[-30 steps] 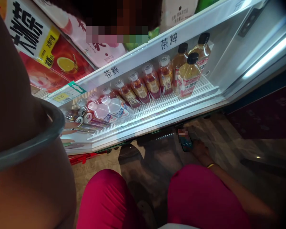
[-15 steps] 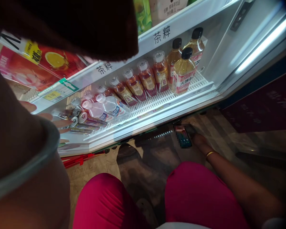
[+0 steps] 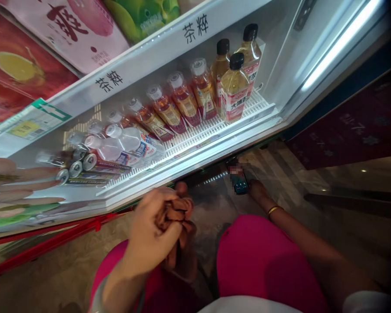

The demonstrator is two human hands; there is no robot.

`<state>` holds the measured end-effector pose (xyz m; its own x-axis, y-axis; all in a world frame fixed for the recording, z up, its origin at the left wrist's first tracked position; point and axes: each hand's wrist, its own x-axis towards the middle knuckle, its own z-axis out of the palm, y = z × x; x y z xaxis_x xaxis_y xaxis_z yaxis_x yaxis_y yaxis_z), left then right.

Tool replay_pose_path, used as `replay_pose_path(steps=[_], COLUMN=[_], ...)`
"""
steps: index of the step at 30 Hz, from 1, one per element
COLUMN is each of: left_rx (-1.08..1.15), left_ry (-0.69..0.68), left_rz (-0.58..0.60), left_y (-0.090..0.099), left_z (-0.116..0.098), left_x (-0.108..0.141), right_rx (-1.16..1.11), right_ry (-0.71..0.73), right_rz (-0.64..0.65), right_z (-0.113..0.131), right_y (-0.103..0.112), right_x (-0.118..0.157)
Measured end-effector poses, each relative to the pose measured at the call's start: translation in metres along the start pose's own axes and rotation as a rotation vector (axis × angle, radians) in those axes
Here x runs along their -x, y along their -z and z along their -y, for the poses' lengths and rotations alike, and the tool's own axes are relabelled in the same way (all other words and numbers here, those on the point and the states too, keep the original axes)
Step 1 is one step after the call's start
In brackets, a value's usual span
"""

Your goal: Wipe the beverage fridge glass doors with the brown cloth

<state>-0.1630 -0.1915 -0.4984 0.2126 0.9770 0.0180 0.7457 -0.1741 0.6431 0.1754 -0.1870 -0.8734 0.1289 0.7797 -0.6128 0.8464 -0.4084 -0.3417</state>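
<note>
My left hand [image 3: 150, 237], with a grey band at the wrist, is closed around a crumpled brown cloth [image 3: 178, 212] above my left knee. Lower folds of the cloth are blurred and in shadow. Down at the right, my right hand [image 3: 258, 193] grips a phone [image 3: 240, 181] with its screen lit, low beside my right knee. A gold bracelet [image 3: 275, 209] circles that wrist. In front of both hands stands a lit cooler shelf [image 3: 189, 145] holding bottled tea [image 3: 184, 102], clear bottles [image 3: 133, 141] and cans [image 3: 90, 161].
Black-capped bottles [image 3: 236, 91] stand at the shelf's right end. Large drink pictures [image 3: 81, 26] fill the upper left. A red rail [image 3: 52, 243] runs low along the cooler's left. At the right is a dark red panel [image 3: 342, 121] with white print.
My left arm has come down from close before the camera, bringing the brown cloth above my knee. The view has shifted leftward. My right hand still holds the phone.
</note>
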Motion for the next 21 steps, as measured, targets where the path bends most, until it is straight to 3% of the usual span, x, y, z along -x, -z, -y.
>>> replay_pose_path(steps=[3,5,10,15,21], left_rx=[0.124,0.185,0.397,0.415,0.358], left_ry=[0.215,0.323,0.385,0.403,0.332], left_rz=[0.179,0.344,0.549,0.552,0.493], left_y=[-0.051,-0.075,-0.107,-0.124,-0.133], left_z=[0.027,0.038,0.038,0.048,0.055], left_x=[0.010,0.024,0.049,0.053,0.052], right_rx=[0.047,0.062,0.097,0.121,0.107], right_ry=[-0.010,-0.009,-0.031,-0.047,-0.062], right_rz=[0.006,-0.001,-0.042,-0.070,-0.085], right_z=[0.001,0.002,0.004,0.005,0.008], right_y=[-0.002,-0.003,-0.009,-0.015,-0.016], right_x=[0.000,0.001,0.000,0.002,0.005])
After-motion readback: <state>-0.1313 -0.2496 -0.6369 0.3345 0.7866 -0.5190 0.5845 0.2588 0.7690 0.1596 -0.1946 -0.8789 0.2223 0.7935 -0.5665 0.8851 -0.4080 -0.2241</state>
